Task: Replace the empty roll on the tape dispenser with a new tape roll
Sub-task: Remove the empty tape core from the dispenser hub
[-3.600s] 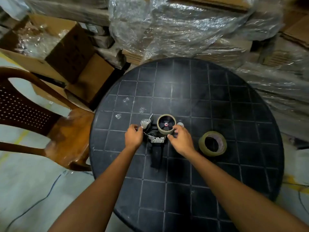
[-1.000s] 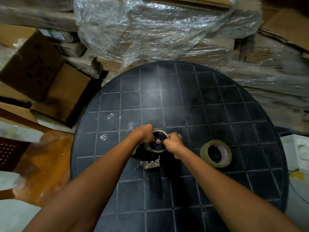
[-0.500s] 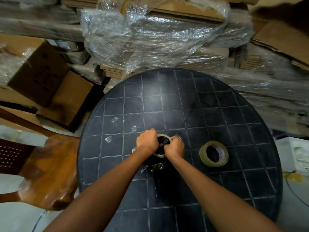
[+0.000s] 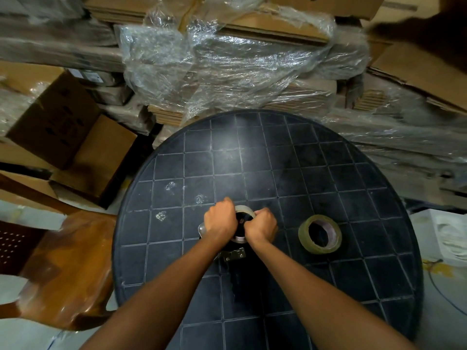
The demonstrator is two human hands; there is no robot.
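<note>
A black tape dispenser [image 4: 236, 271] lies on the round black table [image 4: 316, 178], handle toward me. The empty roll [image 4: 244, 210], a pale thin ring, sits on the dispenser's wheel. My left hand [image 4: 220, 219] grips the ring's left side. My right hand [image 4: 261, 226] grips its right side. Both hands cover most of the ring and the wheel hub. The new tape roll [image 4: 319, 233], olive-brown and thick, lies flat on the table to the right of my hands, untouched.
A brown plastic chair [image 4: 63, 269] stands at the table's left edge. Open cardboard boxes [image 4: 65, 137] and plastic-wrapped stacks of flat cardboard [image 4: 227, 66] crowd the far side. A white object [image 4: 449, 236] lies on the floor at right.
Both hands moved from the dispenser's sides onto the empty roll and closed on it. The camera shifted, so the table sits lower and more to the right in view.
</note>
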